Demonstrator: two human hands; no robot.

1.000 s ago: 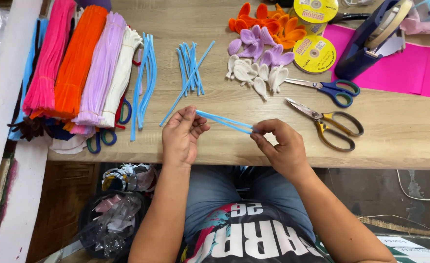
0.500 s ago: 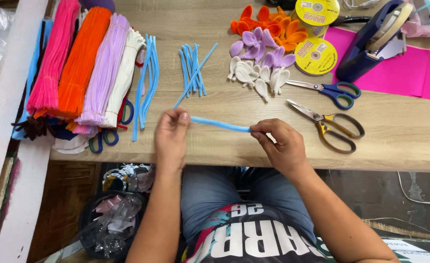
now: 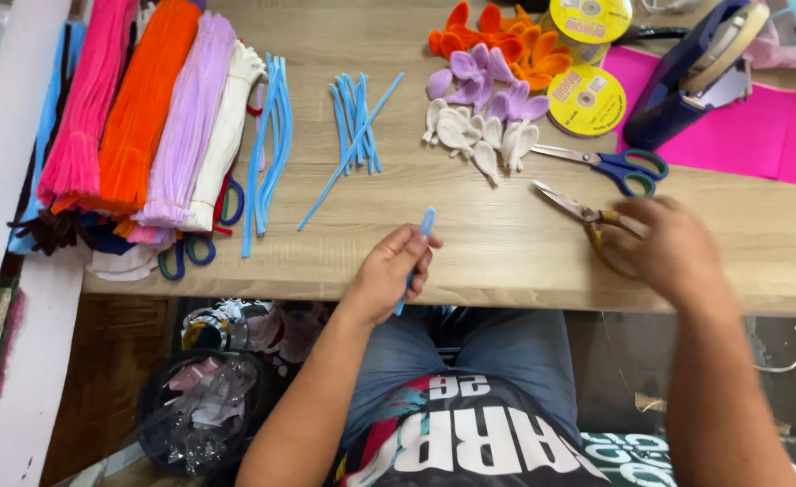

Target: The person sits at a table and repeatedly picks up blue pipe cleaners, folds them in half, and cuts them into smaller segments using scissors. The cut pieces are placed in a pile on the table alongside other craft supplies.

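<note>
Left-hand fingers: the fingers [image 3: 407, 248] are curled nearly closed, and a light blue pipe cleaner [image 3: 426, 223] is pinched between thumb and fingertips.
Left hand: the left hand [image 3: 389, 275] is held at the near edge of the wooden table [image 3: 470, 234], just over the lap.
Held piece: the pipe cleaner stands nearly upright in the grip; a folded or doubled tip shows above the fingers and a short tail below the palm.
Right-hand fingers: they are blurred and spread over the yellow-handled scissors [image 3: 587, 221]; whether the handles are gripped cannot be told.
Right hand: the right hand [image 3: 673, 248] lies over the scissor handles, and only the blades are left in view.
Handling, as judged: the piece is taken to be very light, fuzzy and not slippery, with a thin wire core that bends easily and keeps its bend; nothing fragile is seen.
Where to hold, as judged: a pinch close to the working end is best, since a long free length would flop.
Nearby: cut blue pieces [image 3: 353, 126] lie in the middle of the table, and long blue stems [image 3: 267, 135] lie beside bundles of pink, orange, lilac and white stems [image 3: 146, 108].
Farther: blue-handled scissors [image 3: 614, 164] and finished petal shapes [image 3: 484, 99] are set towards the back.
</note>
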